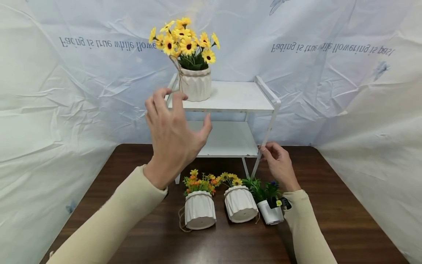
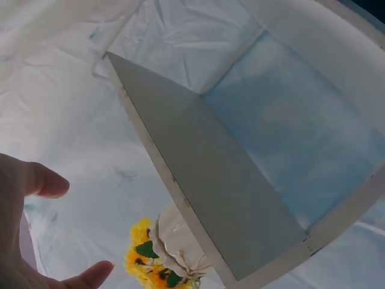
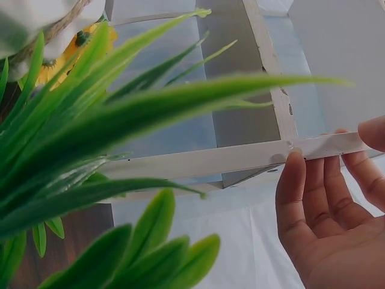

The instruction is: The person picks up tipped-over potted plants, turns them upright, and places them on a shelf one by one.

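Dark wooden counter (image 1: 329,220) is carrying a white two-tier shelf (image 1: 237,99) toward its back edge. Three small white flower pots are sitting on the counter in front of the shelf: orange-flowered (image 1: 199,209), yellow-flowered (image 1: 240,208), green-leaved (image 1: 269,212). A white pot of yellow sunflowers (image 1: 195,83) is standing on the shelf's top tier, at its left end.

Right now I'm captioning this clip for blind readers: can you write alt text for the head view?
A person's left hand hovers open before a white two-tier shelf while the right hand holds the shelf's front right leg. A sunflower pot stands on the top tier; three small flower pots sit on the dark table below.
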{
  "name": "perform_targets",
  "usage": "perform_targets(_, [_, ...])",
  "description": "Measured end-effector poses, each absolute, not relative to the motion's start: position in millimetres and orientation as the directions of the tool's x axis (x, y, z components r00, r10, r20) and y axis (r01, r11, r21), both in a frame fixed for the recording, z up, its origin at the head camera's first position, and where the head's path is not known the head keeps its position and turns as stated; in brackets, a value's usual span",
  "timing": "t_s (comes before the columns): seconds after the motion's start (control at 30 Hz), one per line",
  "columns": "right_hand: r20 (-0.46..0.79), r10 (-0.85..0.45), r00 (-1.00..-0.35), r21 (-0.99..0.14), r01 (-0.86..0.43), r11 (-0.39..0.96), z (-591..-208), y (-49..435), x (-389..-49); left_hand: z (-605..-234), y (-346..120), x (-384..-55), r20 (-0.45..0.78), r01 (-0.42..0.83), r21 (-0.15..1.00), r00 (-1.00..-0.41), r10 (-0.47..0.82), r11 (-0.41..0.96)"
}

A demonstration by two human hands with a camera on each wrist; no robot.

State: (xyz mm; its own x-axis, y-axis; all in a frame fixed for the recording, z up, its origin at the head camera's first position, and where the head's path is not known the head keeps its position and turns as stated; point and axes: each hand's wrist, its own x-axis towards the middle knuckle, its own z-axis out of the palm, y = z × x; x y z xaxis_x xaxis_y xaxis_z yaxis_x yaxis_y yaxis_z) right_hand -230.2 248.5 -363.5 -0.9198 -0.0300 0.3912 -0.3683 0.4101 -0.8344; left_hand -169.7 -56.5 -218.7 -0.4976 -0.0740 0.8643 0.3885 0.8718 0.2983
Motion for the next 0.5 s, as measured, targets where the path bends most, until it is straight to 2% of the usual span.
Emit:
perform_targets(0.2, [0.391,-0.027,-0.920,-0.832,-0.366,0.418,-365,248,-231,-231,-56,-159,0.867,0.362,0.288,-0.491,-0.082,0.887])
perform_targets(0.5, [0.395,-0.023,-0.918,-0.832,-0.369,0.414,-364,247,-229,-252,-51,-151,0.837,0.333,0.331,-0.536,-0.111,0.883])
